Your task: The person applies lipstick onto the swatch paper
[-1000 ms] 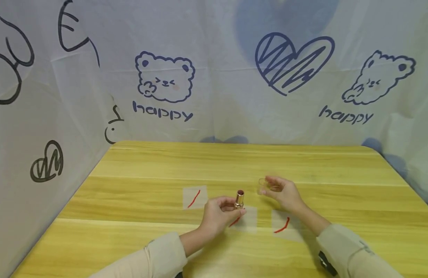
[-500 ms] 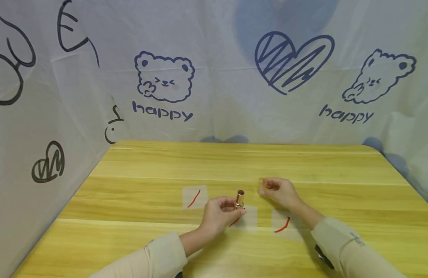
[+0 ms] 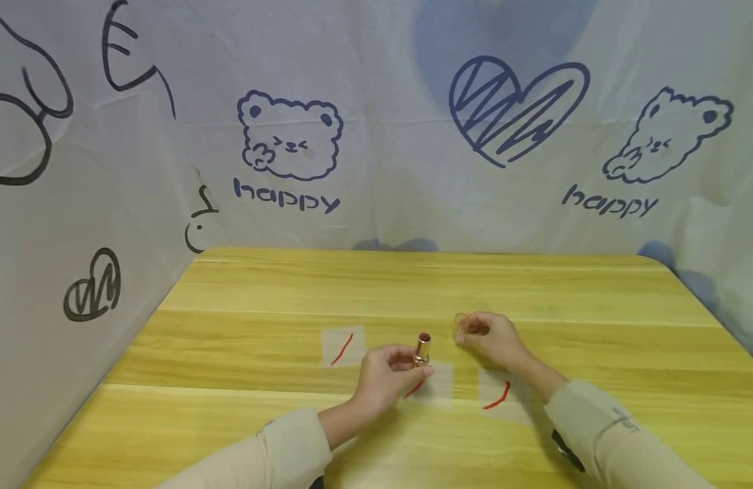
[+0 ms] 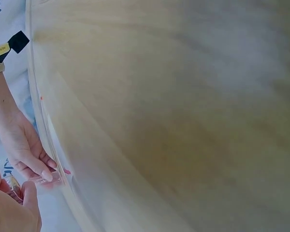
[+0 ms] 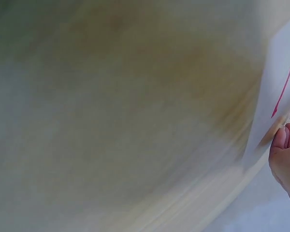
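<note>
My left hand (image 3: 382, 380) grips a lipstick (image 3: 423, 348) by its base between thumb and fingers. The lipstick stands upright, with a shiny gold tube and a dark red tip. To its right, my right hand (image 3: 495, 337) pinches a clear, see-through lipstick cap (image 3: 459, 327) in its fingertips, apart from the lipstick. In the left wrist view the cap (image 4: 49, 180) shows faintly under the fingers of the right hand (image 4: 26, 147), and the left hand (image 4: 14, 208) partly covers the lipstick. The right wrist view catches only part of the right hand (image 5: 286, 164) at its edge.
Three pale paper squares lie on the wooden table (image 3: 242, 360), each with a red stroke: one left (image 3: 327, 346), one under the left hand (image 3: 440, 394), one right (image 3: 489, 387). Behind the table hangs a printed cloth (image 3: 395, 156).
My right hand has shifted slightly left and its fingers have drawn closer together on the clear cap. The left hand and lipstick have stayed almost still.
</note>
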The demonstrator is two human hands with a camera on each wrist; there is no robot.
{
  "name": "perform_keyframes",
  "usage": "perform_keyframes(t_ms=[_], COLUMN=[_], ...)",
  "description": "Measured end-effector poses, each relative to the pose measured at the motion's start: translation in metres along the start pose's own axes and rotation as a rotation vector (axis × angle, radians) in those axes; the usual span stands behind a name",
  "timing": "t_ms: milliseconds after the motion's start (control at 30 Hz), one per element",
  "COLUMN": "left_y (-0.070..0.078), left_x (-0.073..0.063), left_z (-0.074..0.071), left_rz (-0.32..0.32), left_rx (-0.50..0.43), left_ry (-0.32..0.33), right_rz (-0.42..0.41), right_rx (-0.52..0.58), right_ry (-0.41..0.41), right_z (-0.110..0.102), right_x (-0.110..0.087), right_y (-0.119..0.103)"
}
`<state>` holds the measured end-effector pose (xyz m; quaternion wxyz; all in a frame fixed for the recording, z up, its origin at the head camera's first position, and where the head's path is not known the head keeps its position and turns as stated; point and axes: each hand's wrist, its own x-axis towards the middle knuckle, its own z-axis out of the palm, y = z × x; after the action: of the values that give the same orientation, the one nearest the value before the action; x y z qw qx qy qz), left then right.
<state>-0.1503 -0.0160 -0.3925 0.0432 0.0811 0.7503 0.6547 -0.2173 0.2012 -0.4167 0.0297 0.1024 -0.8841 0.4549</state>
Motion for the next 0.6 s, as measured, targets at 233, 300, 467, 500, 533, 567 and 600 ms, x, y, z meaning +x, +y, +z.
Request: perform_keyframes(t_ms=[233,300,467,500,533,567,600], left_y=[0.0,0.001,0.002,0.001,0.001,0.0,0.0], left_x=[0.002,0.003,0.006,0.007,0.008,0.009,0.01], left_z=[0.004,0.005,0.006,0.006,0.006,0.006,0.006], left_rz=[-0.014,-0.013,-0.007,-0.005,-0.004,-0.001,0.003], left_rx=[0.0,0.0,-0.013,-0.015,-0.017,-0.021,-0.024], left_ry=[0.011,0.017,0.025,0.028,0.031,0.033,0.035], right_rz=[0.059,0.079,0.086,0.081,0.073,0.068,0.063], right_rx=[0.034,0.048,0.108,0.117,0.12,0.125,0.128], right_ry=[0.015,0.018,0.019,0.019,0.021,0.024,0.026], right_z=[0.0,-0.001,-0.004,-0.005,-0.005,-0.006,-0.007], right_x=[-0.003,-0.004,-0.007,-0.008,-0.008,-0.009,-0.009], right_y=[-0.006,-0.008,-0.015,-0.016,-0.017,-0.018,-0.018])
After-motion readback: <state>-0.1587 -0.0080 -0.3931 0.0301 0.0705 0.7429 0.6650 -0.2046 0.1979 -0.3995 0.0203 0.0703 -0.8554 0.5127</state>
